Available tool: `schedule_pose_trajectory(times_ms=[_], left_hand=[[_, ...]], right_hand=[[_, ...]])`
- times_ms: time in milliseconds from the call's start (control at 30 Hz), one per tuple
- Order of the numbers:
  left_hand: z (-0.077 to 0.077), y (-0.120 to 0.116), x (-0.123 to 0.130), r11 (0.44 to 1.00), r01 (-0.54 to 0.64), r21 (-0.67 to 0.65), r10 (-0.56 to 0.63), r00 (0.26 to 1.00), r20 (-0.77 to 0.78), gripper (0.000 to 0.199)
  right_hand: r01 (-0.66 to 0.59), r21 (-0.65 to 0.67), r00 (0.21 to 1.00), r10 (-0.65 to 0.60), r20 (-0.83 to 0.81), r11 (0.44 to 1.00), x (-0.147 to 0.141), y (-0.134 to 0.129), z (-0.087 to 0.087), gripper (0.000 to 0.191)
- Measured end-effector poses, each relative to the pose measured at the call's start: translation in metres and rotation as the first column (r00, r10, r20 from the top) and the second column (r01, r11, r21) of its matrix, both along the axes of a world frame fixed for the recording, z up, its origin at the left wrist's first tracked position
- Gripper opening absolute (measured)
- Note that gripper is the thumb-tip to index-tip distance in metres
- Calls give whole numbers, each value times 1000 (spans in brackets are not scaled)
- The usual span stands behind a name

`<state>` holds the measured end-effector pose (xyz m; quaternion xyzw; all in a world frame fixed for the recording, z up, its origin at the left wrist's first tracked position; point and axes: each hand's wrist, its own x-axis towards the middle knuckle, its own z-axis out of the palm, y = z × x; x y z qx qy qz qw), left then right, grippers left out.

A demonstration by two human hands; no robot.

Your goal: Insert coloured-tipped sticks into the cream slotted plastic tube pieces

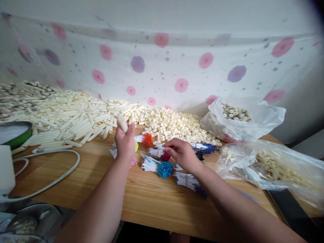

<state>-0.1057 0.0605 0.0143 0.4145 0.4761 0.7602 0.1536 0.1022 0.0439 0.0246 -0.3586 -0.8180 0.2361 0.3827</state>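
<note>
My left hand [125, 141] is closed around several cream tubes [122, 123], which stick up above its fingers. My right hand [181, 153] hovers over bundles of thin white sticks, thumb and fingertips pinched together; what they hold, if anything, is too small to name. Beside its fingertips lies a red-tipped bundle [159, 153]. A blue-tipped bundle [158, 167] rests between the hands, with an orange-tipped bundle [144, 138] behind it. A purple-tipped bundle [189, 183] lies under my right wrist, and a dark-blue-tipped bundle [206, 147] is behind that hand.
Long cream tubes [83, 118] are heaped at the back left, short cream parts [177, 125] at the back centre. Two plastic bags [243, 126] of parts stand and lie at the right, near a dark flat object [291, 209]. A white cable [58, 184] loops at the left.
</note>
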Motion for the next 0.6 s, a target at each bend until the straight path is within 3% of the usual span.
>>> schedule_pose_trajectory(times_ms=[67,133,233,333,467,600], left_hand=[[3,11,-21,998,-38,53,28,983,179,29],[2,20,-39,999,-45,-7,46,962,268,30],[-5,26,-55,992,-43,-115,75,952,297,31],[-15,30,-62,985,-40,-170,89,953,291,31],[-30,37,-65,968,-58,-244,123,958,259,33],[-40,44,-66,956,-67,-284,134,965,224,36]], right_hand=[[-118,32,947,102,305,993,-35,9,9,16],[-121,13,856,98,508,993,-72,18,11,22],[-90,0,790,71,609,996,-120,32,4,24],[-47,3,728,32,685,999,-148,41,-6,25],[10,-4,676,-3,737,1000,-162,42,-9,30],[31,-36,649,7,761,999,-168,37,-1,30]])
